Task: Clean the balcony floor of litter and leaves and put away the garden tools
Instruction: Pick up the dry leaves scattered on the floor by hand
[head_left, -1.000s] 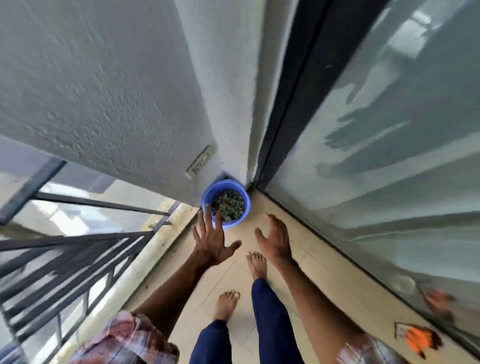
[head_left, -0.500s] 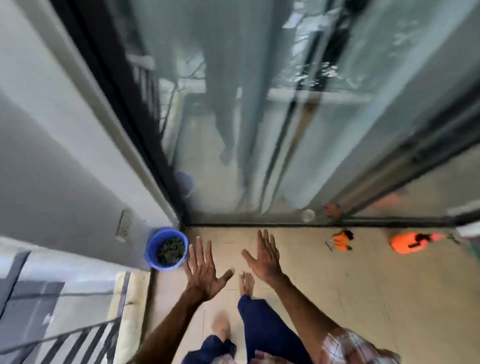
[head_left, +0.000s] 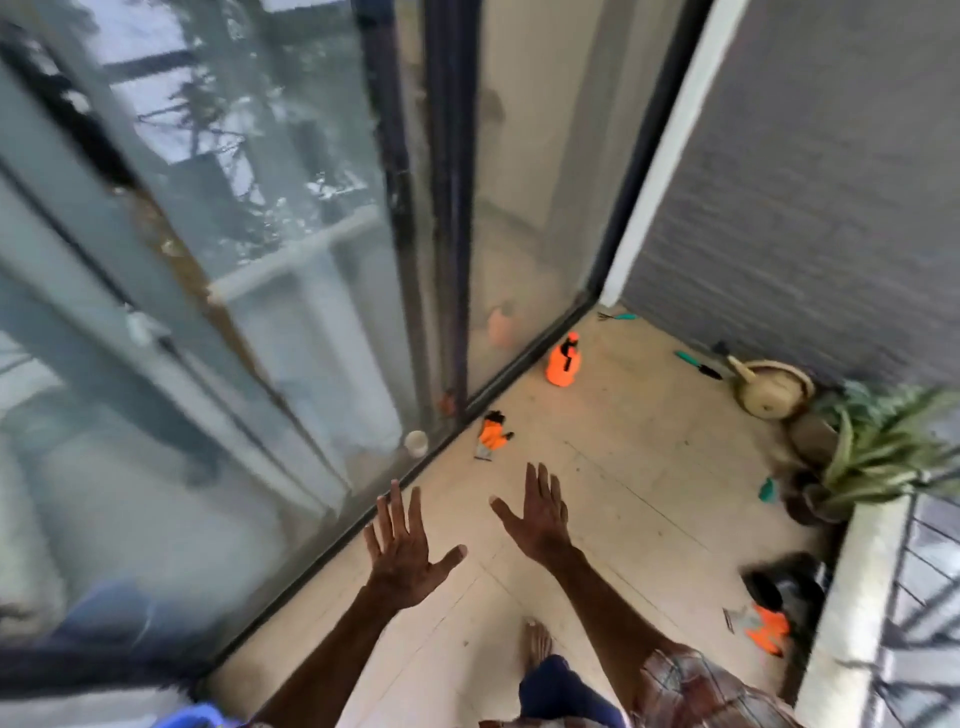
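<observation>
Over the pale tiled balcony floor (head_left: 649, 467), the left hand (head_left: 408, 553) and the right hand (head_left: 537, 519) hover side by side, palms down, fingers (head_left: 396, 512) straight and spread, holding and touching nothing; the garden tools lie scattered ahead: a crumpled orange-and-black fabric work glove (head_left: 492, 435) just beside the track of the sliding glass door (head_left: 260, 338), an orange plastic pump sprayer with a black top (head_left: 562, 366) standing farther along that track, a small teal-handled hand rake (head_left: 616, 316) in the far corner, a teal-handled dark-bladed hand tool (head_left: 698, 364) near the grey wall (head_left: 831, 182), and a beige plastic watering can (head_left: 774, 389) next to the green strap-leaved potted plant (head_left: 878, 447); a second orange glove (head_left: 768, 629) lies by the parapet (head_left: 852, 597) on the right, near a black object (head_left: 779, 582) too blurred to name; the nearest glove looks light and limp, so a pinch on its cuff should lift it; the sprayer is likely rigid, heavier if filled, so its black neck seems the place to grasp; the hand tools look stiff and are best taken by their teal handles, away from tines and blade; only a sliver of blue plastic rim (head_left: 200, 717) shows at the bottom edge, its contents cut off; no leaves or litter can be made out on the tiles, though blur could hide fine debris.
</observation>
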